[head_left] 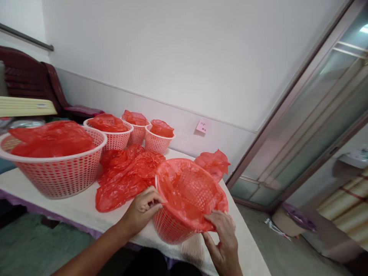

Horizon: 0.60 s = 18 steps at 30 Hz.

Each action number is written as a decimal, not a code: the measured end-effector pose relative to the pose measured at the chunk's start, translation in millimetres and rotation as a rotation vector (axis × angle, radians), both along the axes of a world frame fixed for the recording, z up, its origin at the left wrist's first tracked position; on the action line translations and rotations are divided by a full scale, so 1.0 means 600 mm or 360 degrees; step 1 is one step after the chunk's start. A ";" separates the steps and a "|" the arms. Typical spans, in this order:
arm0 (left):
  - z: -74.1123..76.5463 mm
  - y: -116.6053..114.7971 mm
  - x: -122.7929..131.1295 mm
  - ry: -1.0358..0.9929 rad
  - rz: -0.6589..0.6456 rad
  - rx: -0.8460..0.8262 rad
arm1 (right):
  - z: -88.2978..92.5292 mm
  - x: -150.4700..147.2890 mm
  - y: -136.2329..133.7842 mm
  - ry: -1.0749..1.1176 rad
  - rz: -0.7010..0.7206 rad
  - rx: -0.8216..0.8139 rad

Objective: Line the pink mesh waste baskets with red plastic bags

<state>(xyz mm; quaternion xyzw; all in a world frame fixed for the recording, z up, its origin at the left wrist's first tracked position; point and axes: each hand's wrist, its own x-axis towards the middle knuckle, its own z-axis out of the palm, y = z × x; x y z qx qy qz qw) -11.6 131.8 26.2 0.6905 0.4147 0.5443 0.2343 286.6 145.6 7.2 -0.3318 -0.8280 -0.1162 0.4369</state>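
Note:
A perforated plastic basket [172, 226] stands tilted at the table's front edge. Inside it lies a red plastic bag [192, 184], its edge folded over much of the rim. My left hand [145, 209] pinches the bag's edge at the rim's left side. On the near right side, my right hand [222, 234] grips the bag over the rim, fingers on top and thumb below. A crumpled heap of red plastic bags [129, 176] lies left of the basket. Behind it on the right, another piece of red plastic [214, 163] sticks up.
Several pink baskets with red bags stand at the left and back, the largest basket [60, 172] nearest. The white tabletop [247, 245] ends at the wall. A pink note [202, 125] is on the wall. A waste bin [290, 220] stands on the floor by the sliding door.

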 end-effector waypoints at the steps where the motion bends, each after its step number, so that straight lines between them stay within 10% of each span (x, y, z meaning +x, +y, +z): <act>1: -0.006 0.000 0.000 -0.0054 0.0037 -0.0033 | 0.000 0.000 -0.001 -0.0001 -0.0002 0.0000; 11: -0.079 -0.026 0.028 -0.0804 0.0154 -0.0560 | 0.003 -0.001 -0.008 -0.0002 0.0006 0.0034; 18: -0.061 -0.031 0.060 -0.1650 0.0151 -0.0969 | 0.006 -0.006 -0.008 -0.0009 0.0002 0.0076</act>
